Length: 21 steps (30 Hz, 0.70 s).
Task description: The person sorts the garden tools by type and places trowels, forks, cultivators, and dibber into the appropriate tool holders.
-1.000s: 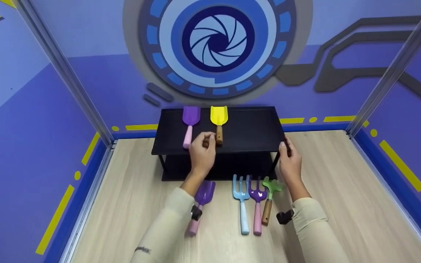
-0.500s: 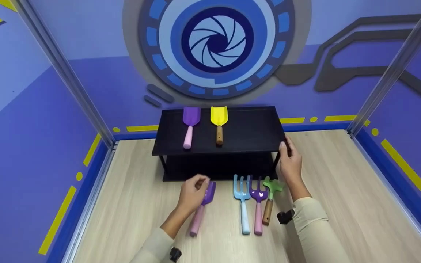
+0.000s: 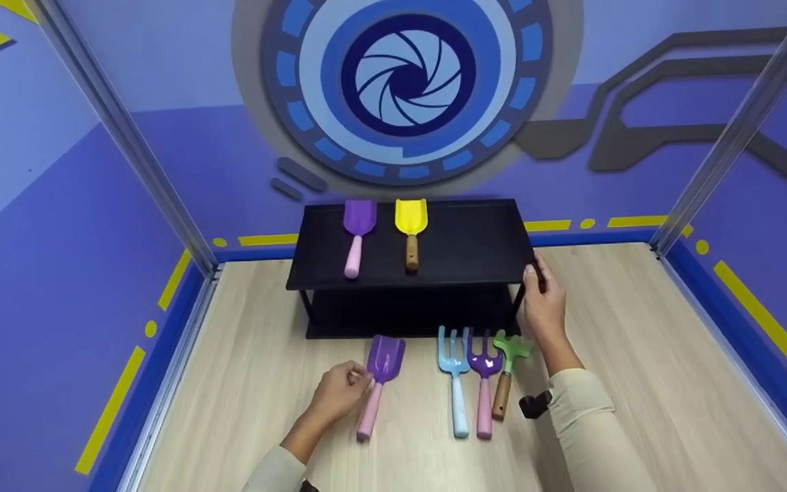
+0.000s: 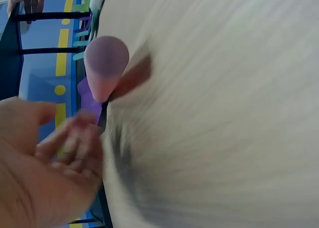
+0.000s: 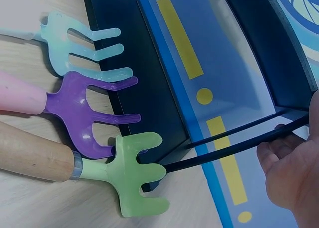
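A purple toy shovel with a pink handle (image 3: 370, 411) lies on the table in front of the shelf. My left hand (image 3: 340, 392) is just left of that handle, its fingers loosely bent and holding nothing; the left wrist view shows a gap between the fingers (image 4: 75, 143) and the handle's end (image 4: 106, 63). With my right hand (image 3: 545, 301) I grip the right front corner of the black two-tier shelf (image 3: 475, 253), thumb at the top edge and fingers around the post (image 5: 234, 151). On the shelf's top lie another purple shovel (image 3: 359, 217) and a yellow shovel (image 3: 411, 217) with a brown handle.
Right of centre on the table lie a light blue fork (image 3: 457, 389), a purple fork (image 3: 484, 396) with a pink handle and a green rake (image 3: 506, 369) with a wooden handle. Blue panel walls (image 3: 182, 157) surround the wooden table (image 3: 639, 383).
My left hand has come down from beside the yellow shovel on the shelf top to the handle of the purple shovel on the table. My right hand stays on the shelf.
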Each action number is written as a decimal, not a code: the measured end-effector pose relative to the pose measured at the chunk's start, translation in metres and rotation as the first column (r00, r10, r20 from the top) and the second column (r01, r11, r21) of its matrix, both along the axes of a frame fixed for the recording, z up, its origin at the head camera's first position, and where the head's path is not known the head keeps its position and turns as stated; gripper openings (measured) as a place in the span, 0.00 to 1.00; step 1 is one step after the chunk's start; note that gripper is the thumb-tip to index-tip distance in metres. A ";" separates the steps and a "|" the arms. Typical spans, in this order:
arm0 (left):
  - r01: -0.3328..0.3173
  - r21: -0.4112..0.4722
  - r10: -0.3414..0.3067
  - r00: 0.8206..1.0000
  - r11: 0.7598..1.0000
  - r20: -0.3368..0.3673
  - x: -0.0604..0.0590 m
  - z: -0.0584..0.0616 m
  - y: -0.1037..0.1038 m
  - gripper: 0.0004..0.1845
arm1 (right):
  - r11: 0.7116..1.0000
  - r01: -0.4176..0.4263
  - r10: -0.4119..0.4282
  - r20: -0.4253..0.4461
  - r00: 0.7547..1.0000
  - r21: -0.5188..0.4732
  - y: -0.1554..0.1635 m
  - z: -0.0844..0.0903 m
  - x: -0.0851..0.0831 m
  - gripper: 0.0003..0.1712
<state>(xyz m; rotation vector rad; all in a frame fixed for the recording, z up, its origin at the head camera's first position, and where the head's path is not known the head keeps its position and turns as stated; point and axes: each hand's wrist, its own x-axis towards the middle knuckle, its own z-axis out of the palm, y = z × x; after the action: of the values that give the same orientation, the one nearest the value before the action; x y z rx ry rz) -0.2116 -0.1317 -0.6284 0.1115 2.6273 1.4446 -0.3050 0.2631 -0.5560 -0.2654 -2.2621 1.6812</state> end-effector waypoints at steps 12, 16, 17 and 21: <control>0.099 -0.094 -0.083 0.984 0.991 0.160 0.006 0.009 0.007 0.18 | 1.000 -0.003 0.003 -0.021 1.000 -0.001 0.001 0.002 -0.002 0.33; 0.114 -0.147 -0.090 0.983 0.982 0.163 0.003 0.008 0.011 0.18 | 1.000 -0.005 0.005 -0.033 0.999 0.001 0.001 0.002 -0.002 0.33; 0.112 -0.165 -0.085 0.983 0.980 0.160 0.003 0.008 0.012 0.17 | 1.000 -0.011 0.011 -0.031 0.999 0.002 0.001 0.001 -0.002 0.33; 0.103 -0.201 -0.067 0.982 0.974 0.179 0.000 0.006 0.012 0.17 | 1.000 -0.021 0.021 -0.013 1.000 0.002 0.002 0.000 0.001 0.34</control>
<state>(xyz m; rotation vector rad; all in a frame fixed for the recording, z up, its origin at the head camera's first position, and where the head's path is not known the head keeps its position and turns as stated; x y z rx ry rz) -0.2117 -0.1194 -0.6223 0.0728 2.5799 1.0899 -0.3038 0.2648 -0.5564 -0.2296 -2.2647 1.6861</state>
